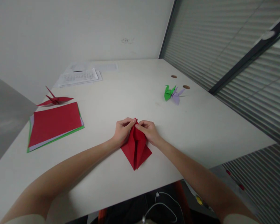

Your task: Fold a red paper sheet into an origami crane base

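1. Far left on the white table (135,77), a finished red crane (54,100) sits just beyond a stack of coloured sheets (54,125), red on top with lilac and green edges showing beneath. Behind those, near the wall, lie some printed papers (80,76).

2. The left hand (123,130) is curled over the upper left edge of the red folded paper (136,147), thumb and fingers drawn together on the top tip. It looks like a pinch, though the fingertips hide the exact contact.

3. That paper lies flat on the table near its front edge, a long kite shape with a centre seam, pointing toward the person at the bottom. By my reckoning this is a mid-fold stage: the narrow top point is being creased or pulled open.

4. The right hand (149,130) mirrors the left, fingers closed onto the same top tip from the right side. The two hands nearly touch there.

5. As I judge it, the next move needs both flaps drawn evenly so that the seam stays centred, and a firm press along the crease.

6. Further right, well apart from the hands, a green crane (169,92) and a lilac crane (177,96) rest touching each other.
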